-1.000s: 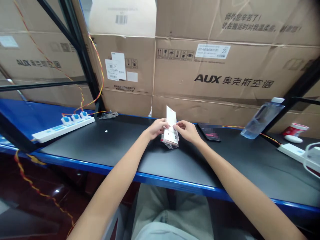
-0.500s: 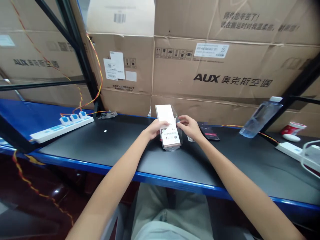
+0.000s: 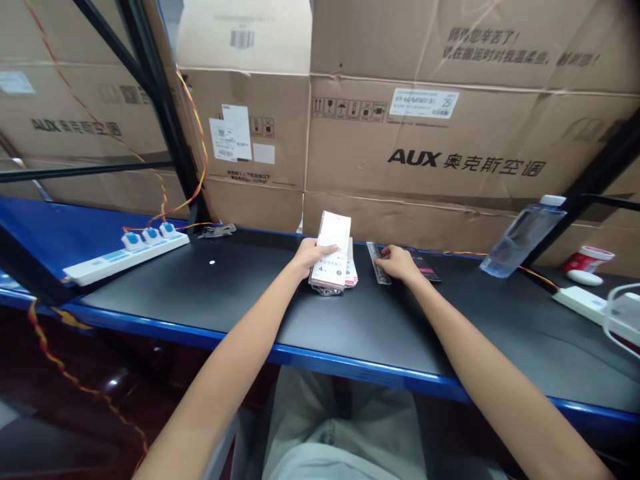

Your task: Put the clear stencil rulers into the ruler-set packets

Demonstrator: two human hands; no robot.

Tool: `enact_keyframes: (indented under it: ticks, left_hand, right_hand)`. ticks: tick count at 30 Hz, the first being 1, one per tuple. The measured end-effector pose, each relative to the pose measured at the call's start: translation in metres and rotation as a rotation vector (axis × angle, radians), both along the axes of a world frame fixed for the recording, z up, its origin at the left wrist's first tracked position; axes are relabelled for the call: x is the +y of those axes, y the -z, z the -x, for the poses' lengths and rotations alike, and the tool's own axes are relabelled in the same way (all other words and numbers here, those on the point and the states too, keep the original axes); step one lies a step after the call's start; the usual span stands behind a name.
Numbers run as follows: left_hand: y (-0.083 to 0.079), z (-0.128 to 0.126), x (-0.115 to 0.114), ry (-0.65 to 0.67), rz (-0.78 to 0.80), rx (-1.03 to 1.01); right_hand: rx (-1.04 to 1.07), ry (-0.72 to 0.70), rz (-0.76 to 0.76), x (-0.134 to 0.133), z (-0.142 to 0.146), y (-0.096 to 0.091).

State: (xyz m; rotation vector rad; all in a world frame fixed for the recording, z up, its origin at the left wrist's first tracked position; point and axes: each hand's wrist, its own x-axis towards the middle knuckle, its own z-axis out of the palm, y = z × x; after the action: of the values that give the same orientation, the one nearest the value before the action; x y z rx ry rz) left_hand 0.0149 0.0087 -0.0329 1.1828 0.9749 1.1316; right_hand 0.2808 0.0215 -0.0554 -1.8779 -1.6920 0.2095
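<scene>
Brown cardboard (image 3: 425,217) backs the black bench (image 3: 240,287). A capped clear bottle (image 3: 520,243) stands right, contents unclear. Mid-bench, the left hand (image 3: 309,257) grips a white packet (image 3: 334,232), long axis running away from the person, far end slightly right. Beside a dark phone (image 3: 427,269), the right hand (image 3: 399,263) touches a clear strip (image 3: 382,275); whether it pinches, I cannot tell.

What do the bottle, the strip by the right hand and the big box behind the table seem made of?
Bottle: clear and glossy, probably plastic; its walls are see-through.
Strip: likely clear, smooth plastic; the dark table seems to show through, though it's hard to judge.
Box: matt brown cardboard, going by its creases.
</scene>
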Motion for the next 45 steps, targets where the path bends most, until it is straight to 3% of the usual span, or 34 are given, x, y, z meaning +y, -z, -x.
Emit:
enact_keyframes:
  ticks: [10,18,23,26,35,42,45]
  left_hand:
    - [0.003,-0.002,0.001,0.017,-0.054,0.055]
    - [0.006,-0.002,0.004,0.009,-0.078,0.078]
    - [0.009,-0.002,0.008,-0.049,-0.104,0.107]
    - [0.013,-0.002,0.013,-0.132,-0.143,0.145]
    - [0.017,-0.002,0.022,-0.318,-0.191,0.227]
    - [0.014,-0.002,0.017,-0.288,-0.205,0.238]
    - [0.014,-0.003,0.017,-0.253,-0.217,0.232]
  right_hand:
    - [0.054,-0.007,-0.051,0.001,0.002,-0.001]
    - [0.321,-0.026,-0.135,-0.002,0.003,-0.006]
    - [0.605,-0.166,-0.198,-0.014,0.023,-0.026]
    - [0.673,-0.291,-0.217,-0.027,0.043,-0.034]
    - [0.449,-0.527,-0.214,-0.053,0.090,-0.021]
    - [0.208,-0.648,-0.288,-0.070,0.103,-0.024]
    - [0.126,-0.632,-0.309,-0.067,0.101,-0.023]
